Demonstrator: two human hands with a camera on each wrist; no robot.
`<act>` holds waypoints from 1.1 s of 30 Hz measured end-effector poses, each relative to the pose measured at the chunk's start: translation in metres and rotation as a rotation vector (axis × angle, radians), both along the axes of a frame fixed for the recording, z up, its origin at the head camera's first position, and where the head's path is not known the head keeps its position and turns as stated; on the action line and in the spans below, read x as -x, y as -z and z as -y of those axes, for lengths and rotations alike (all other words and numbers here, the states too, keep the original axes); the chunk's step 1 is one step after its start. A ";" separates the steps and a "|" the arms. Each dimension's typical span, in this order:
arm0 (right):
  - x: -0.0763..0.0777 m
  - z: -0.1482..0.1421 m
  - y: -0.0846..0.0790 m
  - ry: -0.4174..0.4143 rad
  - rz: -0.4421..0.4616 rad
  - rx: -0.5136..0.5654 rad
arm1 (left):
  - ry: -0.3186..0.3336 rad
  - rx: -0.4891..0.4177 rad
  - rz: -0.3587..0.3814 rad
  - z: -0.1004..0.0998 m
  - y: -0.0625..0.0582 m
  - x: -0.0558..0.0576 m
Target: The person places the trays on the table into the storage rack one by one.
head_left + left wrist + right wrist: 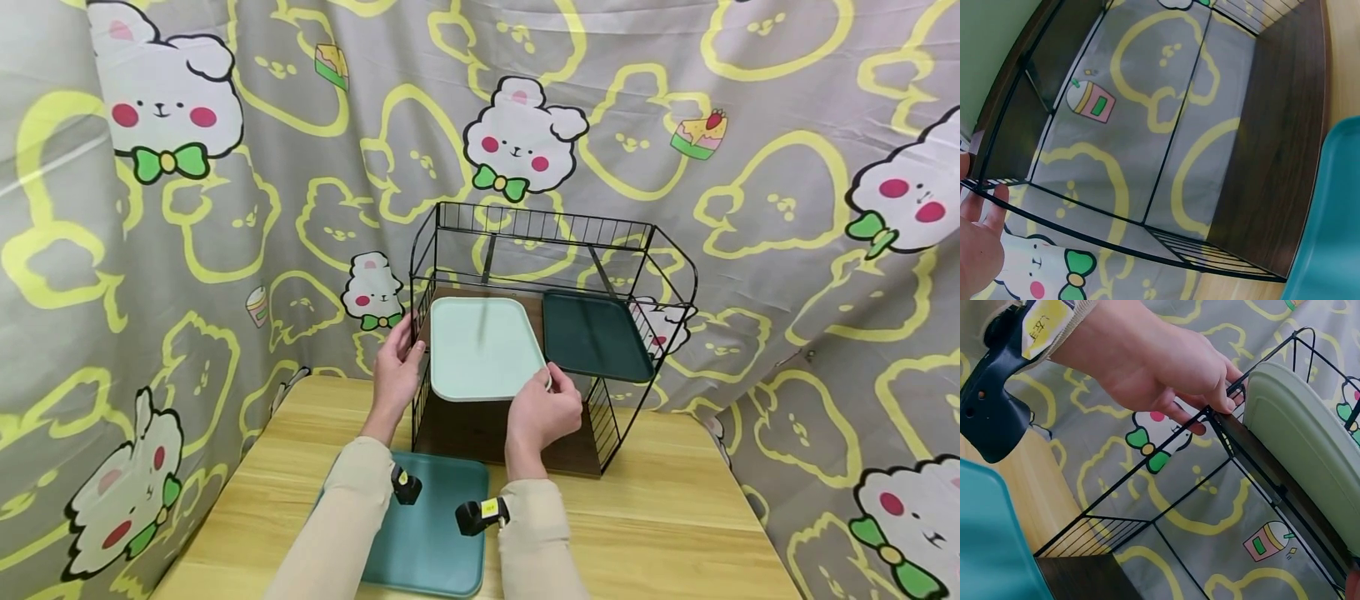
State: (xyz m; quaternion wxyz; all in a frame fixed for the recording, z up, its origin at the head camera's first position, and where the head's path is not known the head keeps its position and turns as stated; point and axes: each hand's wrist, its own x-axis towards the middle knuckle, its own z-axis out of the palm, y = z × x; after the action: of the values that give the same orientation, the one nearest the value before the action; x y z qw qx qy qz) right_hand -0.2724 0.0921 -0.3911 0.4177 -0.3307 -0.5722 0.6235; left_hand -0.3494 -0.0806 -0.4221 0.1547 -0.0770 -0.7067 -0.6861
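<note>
A pale green tray (pixel 483 350) sits on the upper shelf of a black wire rack (pixel 545 285), its front edge reaching past the shelf. My right hand (pixel 545 412) pinches the tray's near right corner. At the rack's left front upright, my left hand (pixel 397 375) grips the frame beside the tray. The right wrist view shows this left hand (pixel 1154 369) with its thumb at the shelf corner and fingers around the wire. In the left wrist view only part of the left hand (pixel 979 244) shows.
A dark green tray (pixel 596 333) lies on the upper shelf's right side. A teal tray (pixel 442 525) rests on the wooden table (pixel 660 517) below my forearms. The rack's brown lower board (pixel 1272 144) stands on the table. A patterned curtain (pixel 300 150) hangs behind and around.
</note>
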 end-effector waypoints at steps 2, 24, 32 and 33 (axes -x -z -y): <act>0.003 0.001 0.000 -0.011 -0.007 0.007 | -0.002 0.003 0.007 0.001 0.001 0.001; -0.026 -0.004 0.008 -0.360 0.026 -0.257 | -0.005 0.033 0.019 0.001 -0.001 0.000; -0.029 -0.001 0.014 -0.409 0.017 -0.293 | -0.010 0.038 0.025 0.002 0.000 -0.001; -0.028 0.000 0.014 -0.395 0.018 -0.297 | -0.012 0.040 0.026 0.002 0.000 -0.001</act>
State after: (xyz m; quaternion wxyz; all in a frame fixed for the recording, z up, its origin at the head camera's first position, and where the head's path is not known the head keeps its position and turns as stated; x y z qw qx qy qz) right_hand -0.2447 0.0919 -0.4051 0.3266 -0.1528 -0.7148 0.5992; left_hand -0.3480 -0.0826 -0.4218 0.1478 -0.0669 -0.7227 -0.6718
